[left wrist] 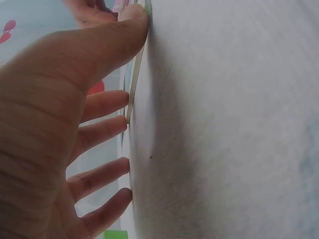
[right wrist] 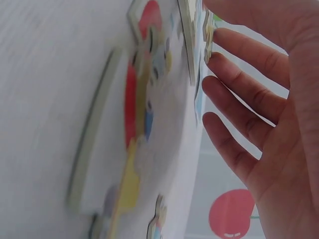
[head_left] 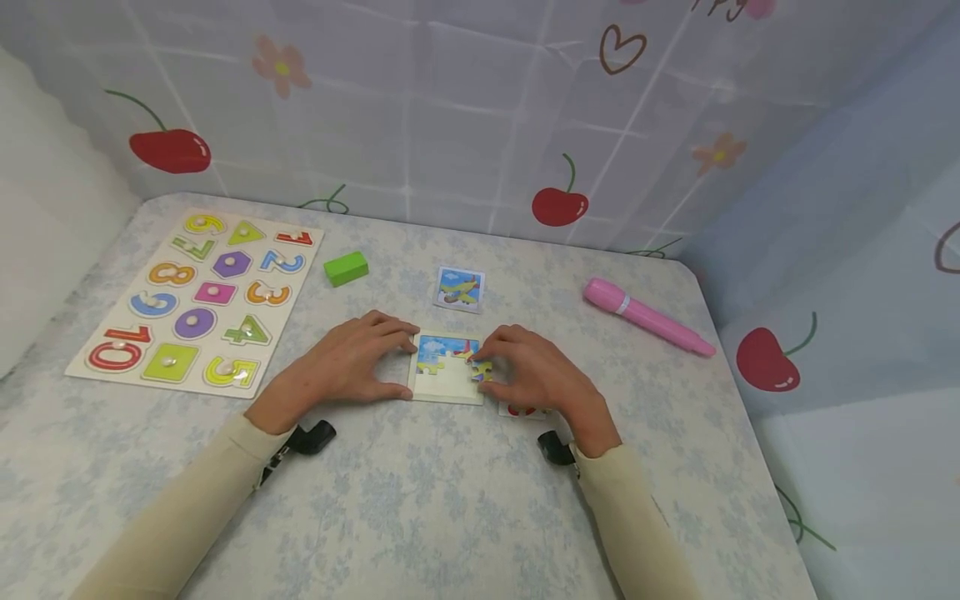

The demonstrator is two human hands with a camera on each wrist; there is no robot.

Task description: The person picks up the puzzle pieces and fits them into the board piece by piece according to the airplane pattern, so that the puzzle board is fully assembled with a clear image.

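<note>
A small jigsaw tray (head_left: 447,387) lies on the table between both hands. Several pieces with blue sky and yellow parts fill its far part, and pale bare backing shows in the near part. The left hand (head_left: 352,358) touches the tray's left edge, its thumb at the near corner and straight fingers farther up. At the right side of the tray, the right hand (head_left: 540,375) pinches a yellow-and-purple jigsaw piece (head_left: 482,372) between thumb and fingers. In the right wrist view that jigsaw piece (right wrist: 208,37) stands tilted at the fingertips.
Beyond the tray lies an airplane picture card (head_left: 459,289). Partly under the right hand is a white piece with red (head_left: 522,412). A green block (head_left: 347,268) and a number-and-shape peg board (head_left: 281,333) are at left, a pink pen-shaped wand (head_left: 648,318) at right.
</note>
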